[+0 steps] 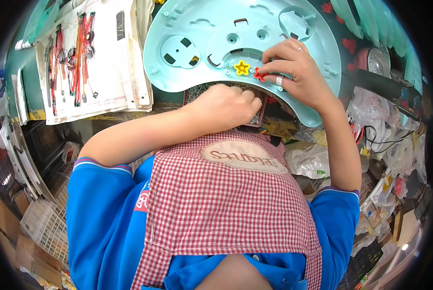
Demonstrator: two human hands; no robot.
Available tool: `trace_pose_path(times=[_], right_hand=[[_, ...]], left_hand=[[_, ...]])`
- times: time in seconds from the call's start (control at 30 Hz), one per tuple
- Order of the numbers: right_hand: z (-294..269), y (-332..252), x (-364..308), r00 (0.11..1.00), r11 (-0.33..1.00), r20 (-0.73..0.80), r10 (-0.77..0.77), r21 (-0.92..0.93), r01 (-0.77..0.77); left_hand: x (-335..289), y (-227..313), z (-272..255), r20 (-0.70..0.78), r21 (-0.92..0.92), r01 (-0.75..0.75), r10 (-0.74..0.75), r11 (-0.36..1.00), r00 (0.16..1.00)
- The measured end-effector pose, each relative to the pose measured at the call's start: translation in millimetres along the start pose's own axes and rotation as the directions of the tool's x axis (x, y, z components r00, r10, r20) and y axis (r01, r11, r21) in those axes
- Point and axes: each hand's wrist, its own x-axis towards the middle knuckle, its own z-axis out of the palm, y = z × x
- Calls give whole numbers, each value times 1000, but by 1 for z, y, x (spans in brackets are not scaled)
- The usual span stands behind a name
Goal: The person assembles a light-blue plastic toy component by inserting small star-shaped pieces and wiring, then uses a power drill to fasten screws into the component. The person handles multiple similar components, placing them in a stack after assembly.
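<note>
A light-blue curved plastic shell (pixel 221 48) lies on the bench with its hollow inner side up. In its middle recess sits a yellow star-shaped plastic piece (pixel 242 67). Just right of it, my right hand (pixel 291 70) pinches a red star-shaped piece (pixel 259 74) at the shell. My left hand (pixel 228 105) is closed, its fingers curled down over a shallow reddish tray (pixel 261 116) of small grey metal parts by the bench's front edge. Whatever those fingertips hold is hidden.
Left of the shell, bundles of red and black wires (pixel 78 55) lie on white sheets (pixel 115 92). More light-blue shells (pixel 366 19) stack at the far right, near loose red pieces (pixel 349 46). Clear plastic bags (pixel 368 106) crowd the right side, and a white crate (pixel 42 224) stands lower left.
</note>
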Motion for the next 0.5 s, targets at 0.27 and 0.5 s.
trace_pose_path(times=[0.27, 0.5], right_hand=[[2, 0, 0, 999, 997, 15, -30, -77, 31], [11, -52, -31, 971, 995, -220, -95, 4, 98]], left_hand=[[37, -72, -62, 7, -448, 250, -276, 858, 961], [35, -75, -51, 153, -372, 319, -282, 872, 947]])
